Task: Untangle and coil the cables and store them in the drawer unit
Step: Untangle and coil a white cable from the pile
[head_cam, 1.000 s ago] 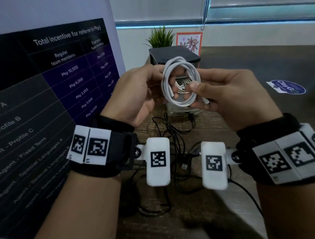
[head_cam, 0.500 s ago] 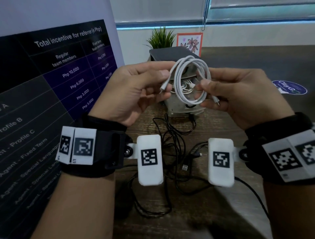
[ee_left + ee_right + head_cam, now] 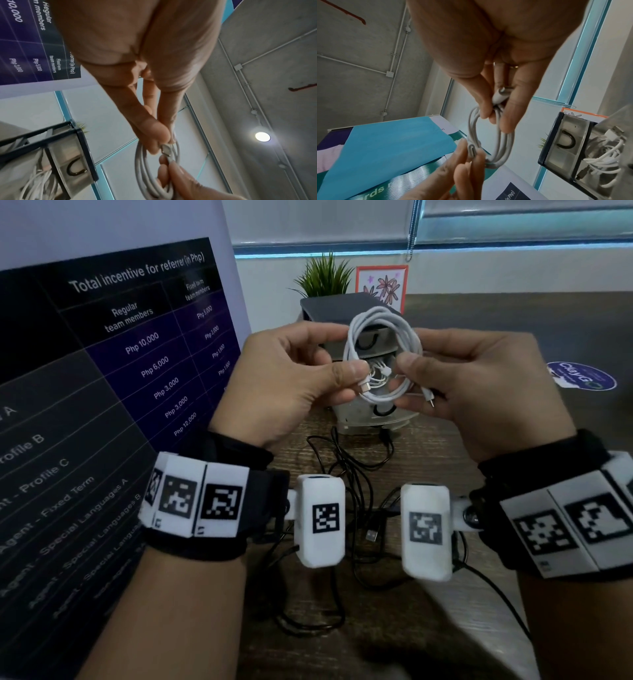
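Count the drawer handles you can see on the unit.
2: one handle on the upper drawer, seen through the coil; one on the lowest. Hands may hide others.

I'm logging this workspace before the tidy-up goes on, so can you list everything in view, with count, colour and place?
white cable: one, white, coiled, held in the air in front of the drawer unit.
drawer unit: one, dark top, translucent drawers, far end of the table; white cables lie in an open drawer.
black cables: a tangle, count unclear, black, on the wooden table below the hands.
plant: one, green, behind the drawer unit.
framed flower picture: one, orange frame, beside the plant.
banner: one, dark with white text, left.
round sticker: one, blue, right.
left hand: pinches a plug of the coil.
right hand: grips the coil.
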Demonstrator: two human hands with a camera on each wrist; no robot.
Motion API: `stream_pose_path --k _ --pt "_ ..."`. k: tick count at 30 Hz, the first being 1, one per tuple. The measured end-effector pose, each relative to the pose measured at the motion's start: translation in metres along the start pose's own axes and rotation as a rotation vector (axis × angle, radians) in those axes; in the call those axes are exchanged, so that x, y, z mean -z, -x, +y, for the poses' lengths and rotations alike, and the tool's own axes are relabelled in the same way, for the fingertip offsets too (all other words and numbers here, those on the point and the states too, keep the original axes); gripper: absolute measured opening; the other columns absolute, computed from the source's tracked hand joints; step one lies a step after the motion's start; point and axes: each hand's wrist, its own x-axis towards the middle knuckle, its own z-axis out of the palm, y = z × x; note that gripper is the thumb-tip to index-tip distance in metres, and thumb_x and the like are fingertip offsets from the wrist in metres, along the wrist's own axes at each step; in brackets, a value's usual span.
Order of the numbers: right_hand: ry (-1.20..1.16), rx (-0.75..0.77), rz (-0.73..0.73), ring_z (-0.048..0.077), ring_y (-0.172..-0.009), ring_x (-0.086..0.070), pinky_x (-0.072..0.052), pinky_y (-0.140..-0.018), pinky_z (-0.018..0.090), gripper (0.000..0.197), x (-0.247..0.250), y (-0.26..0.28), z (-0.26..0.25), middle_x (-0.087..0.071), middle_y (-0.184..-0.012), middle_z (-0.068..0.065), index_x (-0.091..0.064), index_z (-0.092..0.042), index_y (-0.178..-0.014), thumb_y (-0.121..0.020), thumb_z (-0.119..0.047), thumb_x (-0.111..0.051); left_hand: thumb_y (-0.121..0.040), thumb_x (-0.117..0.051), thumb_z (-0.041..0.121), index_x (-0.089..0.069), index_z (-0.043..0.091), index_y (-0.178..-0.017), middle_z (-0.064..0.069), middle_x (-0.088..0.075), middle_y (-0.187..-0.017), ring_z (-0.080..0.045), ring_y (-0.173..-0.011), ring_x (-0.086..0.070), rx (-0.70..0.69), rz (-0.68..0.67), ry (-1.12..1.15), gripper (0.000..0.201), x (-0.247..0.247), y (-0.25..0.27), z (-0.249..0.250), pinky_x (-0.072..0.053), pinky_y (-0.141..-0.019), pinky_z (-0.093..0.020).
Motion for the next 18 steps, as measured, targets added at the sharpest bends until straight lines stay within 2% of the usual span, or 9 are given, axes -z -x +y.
stream_pose_path --k 2,5,9,12,13,16,18 --pt "0.001 0.000 -0.004 0.035 -0.087 -0.073 -0.062 -0.070 0.034 0.016 -0.001 0.000 0.000 -0.076 -0.089 0.016 -0.073 -0.013 -0.099 -0.088 -0.002 -0.068 -0.076 -0.078 0.002 -0.072 0.009 -0.096 -0.010 -0.064 -0.071 -0.019 -0.060 -0.067 0.010 -0.002 -0.041 0.022 0.000 0.001 0.000 -0.055 -0.053 -0.019" --pt "-0.004 0.007 -0.013 0.033 -0.086 -0.073 -0.062 -0.068 0.032 0.016 -0.001 0.000 -0.001 -0.076 -0.088 0.014 -0.073 -0.013 -0.099 -0.088 -0.003 -0.069 -0.078 -0.079 0.009 -0.073 0.005 -0.092 -0.007 -0.073 -0.070 -0.016 -0.055 -0.064 0.001 0.022 -0.132 0.015 0.001 -0.001 -0.003 -0.055 -0.051 -0.022" --pt "0.024 0.028 -0.029 0.033 -0.085 -0.073 -0.062 -0.069 0.034 0.016 -0.001 0.001 -0.001 -0.076 -0.085 0.012 -0.073 -0.012 -0.098 -0.085 -0.002 -0.071 -0.081 -0.076 0.002 -0.074 0.000 -0.092 -0.011 -0.074 -0.072 -0.017 -0.062 -0.068 -0.013 0.045 -0.180 0.012 -0.002 -0.002 -0.007 -0.061 -0.063 -0.027" --pt "0.033 0.039 -0.043 0.030 -0.082 -0.074 -0.062 -0.068 0.033 0.016 -0.001 0.001 -0.001 -0.076 -0.082 0.011 -0.073 -0.011 -0.097 -0.084 -0.001 -0.073 -0.082 -0.075 0.000 -0.073 0.001 -0.090 -0.018 -0.073 -0.077 -0.028 -0.066 -0.070 -0.038 0.064 -0.220 0.008 -0.003 -0.002 -0.008 -0.062 -0.069 -0.038" --pt "0.038 0.044 -0.051 0.027 -0.081 -0.074 -0.061 -0.067 0.032 0.017 -0.002 0.002 -0.001 -0.076 -0.081 0.010 -0.073 -0.012 -0.097 -0.084 -0.002 -0.073 -0.081 -0.075 0.000 -0.074 0.002 -0.088 -0.018 -0.073 -0.077 -0.031 -0.067 -0.070 -0.051 0.074 -0.245 0.007 -0.003 -0.002 -0.008 -0.062 -0.070 -0.042" --pt "0.077 0.077 -0.077 0.020 -0.078 -0.075 -0.060 -0.066 0.030 0.018 -0.005 0.002 0.002 -0.077 -0.083 0.005 -0.074 -0.015 -0.098 -0.084 -0.003 -0.074 -0.079 -0.077 0.004 -0.075 0.006 -0.085 -0.016 -0.072 -0.075 -0.023 -0.064 -0.068 -0.086 0.124 -0.328 0.007 -0.003 -0.004 -0.010 -0.060 -0.067 -0.045" --pt "0.099 0.100 -0.083 0.019 -0.078 -0.075 -0.061 -0.067 0.032 0.019 -0.007 0.002 0.003 -0.077 -0.083 0.004 -0.075 -0.015 -0.099 -0.084 -0.003 -0.074 -0.079 -0.075 0.004 -0.074 0.009 -0.083 -0.017 -0.072 -0.077 -0.025 -0.066 -0.068 -0.097 0.147 -0.345 0.007 -0.003 -0.004 -0.011 -0.059 -0.066 -0.046"
